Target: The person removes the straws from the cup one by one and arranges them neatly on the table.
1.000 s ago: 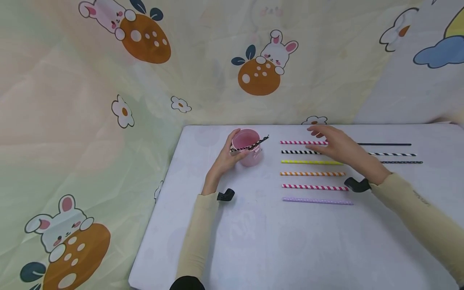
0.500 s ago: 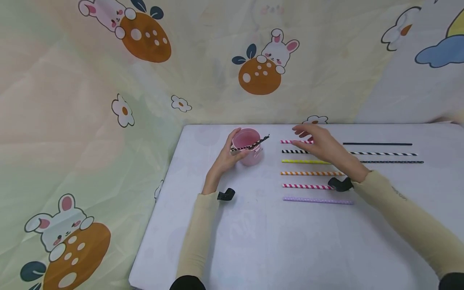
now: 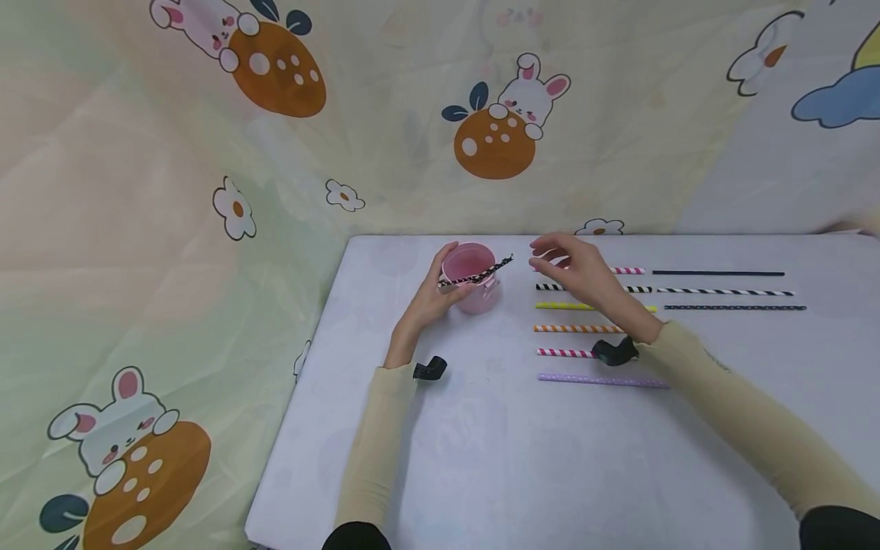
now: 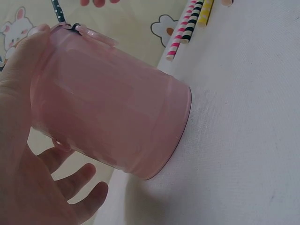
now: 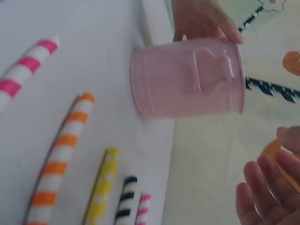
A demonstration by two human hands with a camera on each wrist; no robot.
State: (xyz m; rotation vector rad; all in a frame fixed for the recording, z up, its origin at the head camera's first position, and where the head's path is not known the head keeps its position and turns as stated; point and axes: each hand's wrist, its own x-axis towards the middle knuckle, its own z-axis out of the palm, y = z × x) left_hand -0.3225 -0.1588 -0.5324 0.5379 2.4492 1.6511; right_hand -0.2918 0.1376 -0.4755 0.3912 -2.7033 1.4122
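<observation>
My left hand grips a pink translucent cup near its rim, thumb on the near side. Black straws with white marks stick out of the cup's mouth in two directions, plain in the right wrist view as a dotted straw and a spiral-striped straw. To the right of the cup hovers my right hand, fingers loosely bent and holding nothing. It overlaps the left ends of the pink-striped straw and the black-striped straw on the table.
Below those lie a yellow straw, an orange-striped straw, a red-striped straw and a purple straw. Farther right are a black straw, a black-and-white straw and a dark dotted straw. A printed cloth hangs behind the table.
My right hand has moved left over the straws toward the cup, uncovering more of the right-hand straws. My left hand and the cup stay put.
</observation>
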